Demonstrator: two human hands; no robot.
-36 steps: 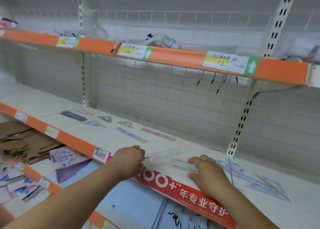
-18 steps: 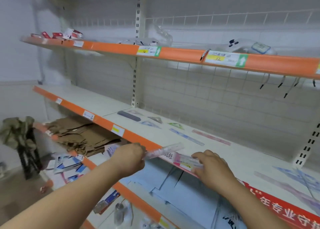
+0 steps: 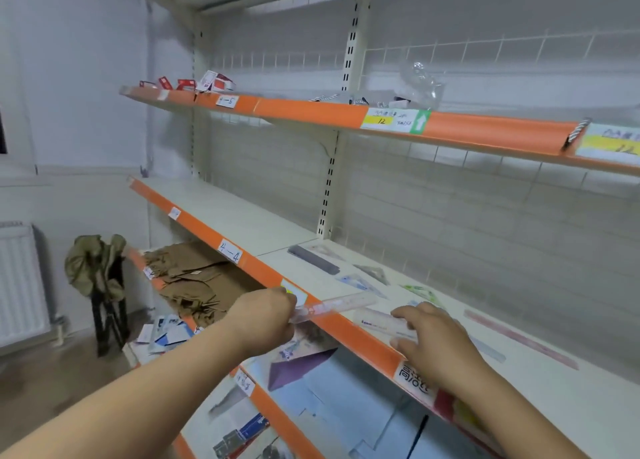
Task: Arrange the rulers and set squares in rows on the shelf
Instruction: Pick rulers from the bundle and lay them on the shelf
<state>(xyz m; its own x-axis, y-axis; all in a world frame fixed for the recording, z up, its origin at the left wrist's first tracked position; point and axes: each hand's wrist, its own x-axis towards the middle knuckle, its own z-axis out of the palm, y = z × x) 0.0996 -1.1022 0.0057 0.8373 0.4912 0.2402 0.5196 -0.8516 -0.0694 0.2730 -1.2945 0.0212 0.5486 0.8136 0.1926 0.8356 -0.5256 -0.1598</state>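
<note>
Orange shelf lip (image 3: 204, 230) below: left hand (image 3: 263, 320) grips clear ruler (image 3: 336, 306), right hand (image 3: 436, 347) grips second ruler (image 3: 384, 322). We've shifted left, open shelf (image 3: 242, 221) ahead.

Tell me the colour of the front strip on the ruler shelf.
The front strip is orange; the head view shows it.

We see a soft, rather dim and even light, with only weak shadows under the orange-edged white metal shelves (image 3: 242, 223). Everything is slightly blurred, and the straight shelf lines bend toward the borders.
</note>
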